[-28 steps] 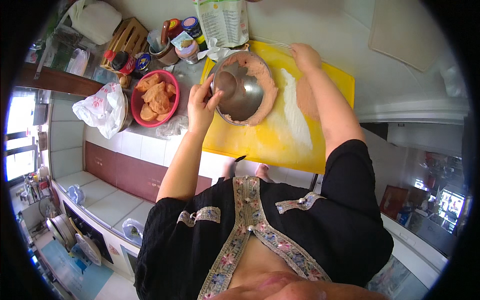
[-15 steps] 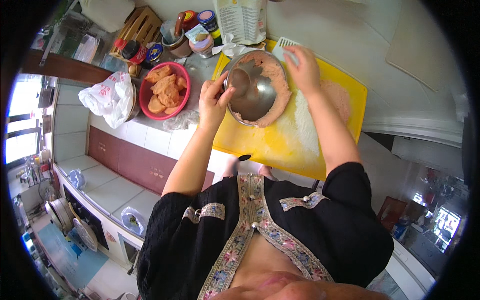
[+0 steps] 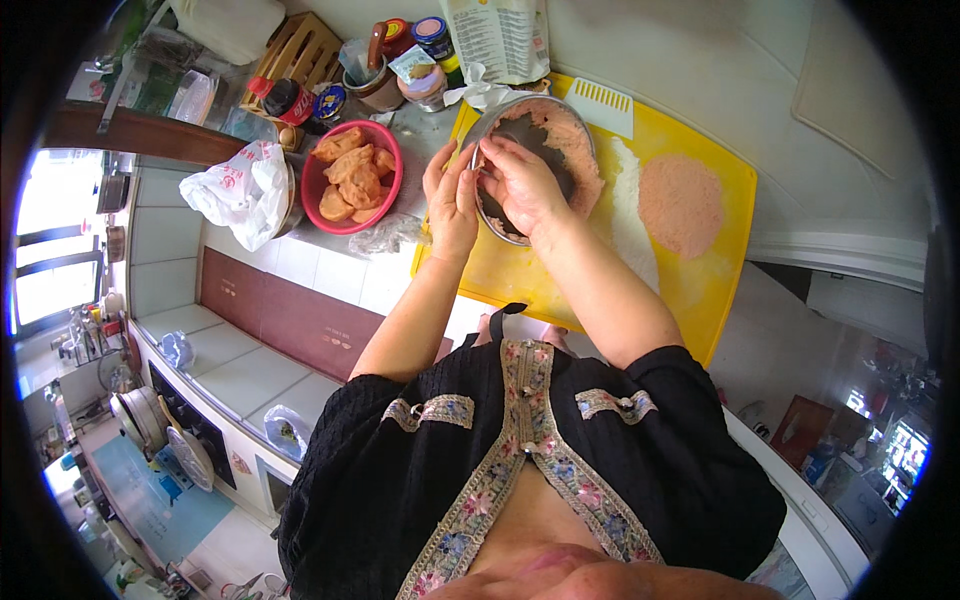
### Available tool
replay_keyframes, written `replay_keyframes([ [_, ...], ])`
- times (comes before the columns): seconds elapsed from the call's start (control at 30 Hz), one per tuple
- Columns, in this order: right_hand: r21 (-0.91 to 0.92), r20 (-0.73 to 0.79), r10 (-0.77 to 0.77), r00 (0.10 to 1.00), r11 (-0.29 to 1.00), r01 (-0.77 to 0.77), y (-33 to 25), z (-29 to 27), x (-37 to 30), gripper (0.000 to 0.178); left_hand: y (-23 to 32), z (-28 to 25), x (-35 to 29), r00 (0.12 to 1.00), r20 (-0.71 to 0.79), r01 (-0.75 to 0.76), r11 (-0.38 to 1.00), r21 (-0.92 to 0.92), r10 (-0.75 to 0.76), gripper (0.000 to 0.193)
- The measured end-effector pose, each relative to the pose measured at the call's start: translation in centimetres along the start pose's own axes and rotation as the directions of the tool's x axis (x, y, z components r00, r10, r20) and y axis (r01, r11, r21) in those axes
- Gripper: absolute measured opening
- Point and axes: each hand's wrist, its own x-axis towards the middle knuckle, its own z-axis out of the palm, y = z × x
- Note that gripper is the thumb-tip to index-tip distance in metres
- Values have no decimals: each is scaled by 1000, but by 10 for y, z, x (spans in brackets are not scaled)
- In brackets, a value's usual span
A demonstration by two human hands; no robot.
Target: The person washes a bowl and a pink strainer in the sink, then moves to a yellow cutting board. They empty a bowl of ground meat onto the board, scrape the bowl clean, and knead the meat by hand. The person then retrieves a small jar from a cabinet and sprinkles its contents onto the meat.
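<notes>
Head view: a yellow board [image 3: 735,230] lies on a grey counter [image 3: 420,125] against a pale wall, its surface partly whitened; a bright window [image 3: 55,240] stands at far left, with tiled fittings below it. On the board's left part sits the metal bowl [image 3: 553,160], its mouth facing up and pink paste [image 3: 592,180] smeared thickly along its right inner wall; being round, it shows no clear long axis. Beside it, a white strip of powder [image 3: 632,225] runs lengthwise from the wall side toward the person; a flat pink patch [image 3: 682,205] lies to its right; a white scraper [image 3: 602,106] lies with its long axis left to right, teeth toward the wall. Over the bowl's left rim the left hand [image 3: 452,215] has its fingers raised and slightly parted; the right hand [image 3: 522,185] reaches across the bowl, fingers bent toward the left fingertips (whether either holds anything, I cannot tell). Left of them stands a red basin [image 3: 398,170] of orange pieces [image 3: 355,180].
</notes>
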Motion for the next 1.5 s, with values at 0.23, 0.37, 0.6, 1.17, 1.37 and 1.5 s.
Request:
replay_keyframes([
  [0.23,-212,-142,-61,988,977,30,-4,15,-11,17,-4,7,3,998,52,51,970,-239,-40,34],
  [0.37,-261,-174,-94,980,964,46,-7,13,-13,21,-4,9,4,999,38,10,970,-241,-1,34],
  [0.6,-330,43,-123,991,935,130,-22,64,-12,25,-13,20,-7,994,86,94,937,-337,-69,36],
  [1.17,-738,409,-628,662,-654,-165,-178,-138,-143,56,0,7,11,987,160,65,937,-343,-10,43],
  [1.37,-429,-153,-394,906,-799,-420,-178,-191,-161,66,-2,11,12,986,155,-19,963,-269,62,41],
  [1.5,-472,100,-559,823,-755,-456,-217,-156,-160,65,0,12,13,990,144,32,965,-260,6,40],
])
